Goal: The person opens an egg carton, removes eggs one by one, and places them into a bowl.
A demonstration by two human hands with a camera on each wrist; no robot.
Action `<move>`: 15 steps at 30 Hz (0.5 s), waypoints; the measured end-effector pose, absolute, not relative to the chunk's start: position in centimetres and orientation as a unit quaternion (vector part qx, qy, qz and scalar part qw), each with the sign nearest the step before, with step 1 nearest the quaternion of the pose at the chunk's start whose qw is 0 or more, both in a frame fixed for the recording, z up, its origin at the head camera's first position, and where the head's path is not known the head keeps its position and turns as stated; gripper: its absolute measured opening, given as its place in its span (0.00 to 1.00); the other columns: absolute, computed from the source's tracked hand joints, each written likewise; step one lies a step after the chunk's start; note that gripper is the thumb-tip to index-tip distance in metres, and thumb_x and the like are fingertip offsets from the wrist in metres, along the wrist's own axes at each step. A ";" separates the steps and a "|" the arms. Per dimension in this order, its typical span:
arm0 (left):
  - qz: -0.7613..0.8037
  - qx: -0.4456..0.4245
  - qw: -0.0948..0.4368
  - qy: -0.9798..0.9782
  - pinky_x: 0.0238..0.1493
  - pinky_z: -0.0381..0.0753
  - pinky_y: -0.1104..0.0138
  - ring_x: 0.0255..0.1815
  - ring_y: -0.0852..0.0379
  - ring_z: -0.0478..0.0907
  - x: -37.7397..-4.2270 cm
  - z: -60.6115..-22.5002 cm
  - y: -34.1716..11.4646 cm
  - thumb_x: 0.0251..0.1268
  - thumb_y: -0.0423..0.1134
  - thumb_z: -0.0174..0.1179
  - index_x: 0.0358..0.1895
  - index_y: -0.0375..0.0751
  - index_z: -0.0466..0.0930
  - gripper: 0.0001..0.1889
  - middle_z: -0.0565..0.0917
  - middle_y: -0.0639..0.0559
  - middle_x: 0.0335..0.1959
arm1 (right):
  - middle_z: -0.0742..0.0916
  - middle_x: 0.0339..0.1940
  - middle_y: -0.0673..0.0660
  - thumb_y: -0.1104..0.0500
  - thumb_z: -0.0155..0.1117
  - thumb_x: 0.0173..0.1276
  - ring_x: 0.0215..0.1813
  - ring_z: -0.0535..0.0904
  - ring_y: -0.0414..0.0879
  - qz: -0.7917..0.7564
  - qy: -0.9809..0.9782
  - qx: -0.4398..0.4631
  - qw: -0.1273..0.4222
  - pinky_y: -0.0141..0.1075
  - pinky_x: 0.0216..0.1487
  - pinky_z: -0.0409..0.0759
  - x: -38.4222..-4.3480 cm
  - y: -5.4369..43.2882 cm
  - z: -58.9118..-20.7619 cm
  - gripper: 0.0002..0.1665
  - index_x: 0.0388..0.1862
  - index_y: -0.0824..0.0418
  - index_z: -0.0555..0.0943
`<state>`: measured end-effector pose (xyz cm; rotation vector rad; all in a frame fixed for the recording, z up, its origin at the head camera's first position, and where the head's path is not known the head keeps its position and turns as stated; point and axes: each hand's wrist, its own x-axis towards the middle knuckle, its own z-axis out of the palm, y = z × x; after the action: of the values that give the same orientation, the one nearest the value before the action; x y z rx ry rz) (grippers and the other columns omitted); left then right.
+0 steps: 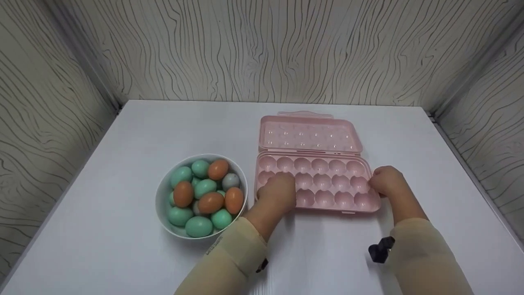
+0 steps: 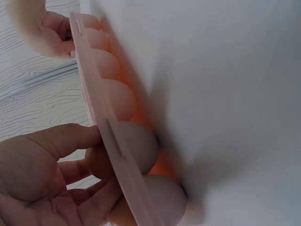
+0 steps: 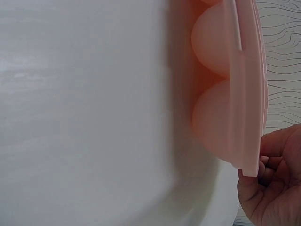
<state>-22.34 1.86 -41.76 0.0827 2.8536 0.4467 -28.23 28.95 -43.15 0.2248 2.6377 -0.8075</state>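
A pink plastic egg box (image 1: 327,209) lies open on the white table, its lid (image 1: 310,135) folded back. My left hand (image 1: 280,192) is over the front-left cups and hides them in the head view. In the left wrist view its thumb and fingers pinch a brown-orange egg (image 2: 96,162) set in the second front cup from the left. Another brown egg (image 2: 121,213) shows in the leftmost front cup, close by the fingers. My right hand (image 1: 387,180) grips the box's right edge between thumb and fingers.
Left of the box stands a white bowl (image 1: 160,205) heaped with green, orange and greyish eggs. My left forearm passes close to the bowl's right rim. Wood-patterned panels (image 1: 254,49) enclose the table (image 1: 123,254) at the back and sides.
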 end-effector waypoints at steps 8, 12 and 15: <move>0.152 -0.015 0.148 0.977 0.34 0.73 0.43 0.42 0.54 0.73 -22.8 -42.4 2.9 0.64 0.33 0.47 0.50 0.47 0.75 0.14 0.77 0.51 0.45 | 0.73 0.52 0.77 0.64 0.50 0.59 0.41 0.78 0.57 -0.289 0.935 0.089 0.184 0.39 0.36 0.80 -28.3 29.0 -43.2 0.30 0.58 0.80 0.62; 0.155 -0.002 0.147 0.977 0.33 0.74 0.44 0.40 0.54 0.72 -22.7 -42.3 2.7 0.60 0.35 0.53 0.50 0.48 0.76 0.15 0.77 0.51 0.46 | 0.73 0.51 0.77 0.64 0.50 0.59 0.40 0.79 0.57 -0.288 0.935 0.089 0.186 0.40 0.36 0.80 -28.2 29.0 -43.2 0.30 0.58 0.80 0.62; 0.157 0.014 0.136 0.978 0.30 0.76 0.47 0.37 0.55 0.72 -22.6 -42.2 2.4 0.54 0.38 0.60 0.49 0.47 0.76 0.17 0.77 0.50 0.45 | 0.73 0.52 0.77 0.64 0.50 0.59 0.40 0.79 0.57 -0.287 0.935 0.089 0.187 0.39 0.35 0.80 -28.2 29.1 -43.3 0.30 0.58 0.80 0.62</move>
<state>-22.63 2.38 -42.17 0.0410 2.8333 0.4534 -28.20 29.13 -43.29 0.2505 2.6319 -0.8082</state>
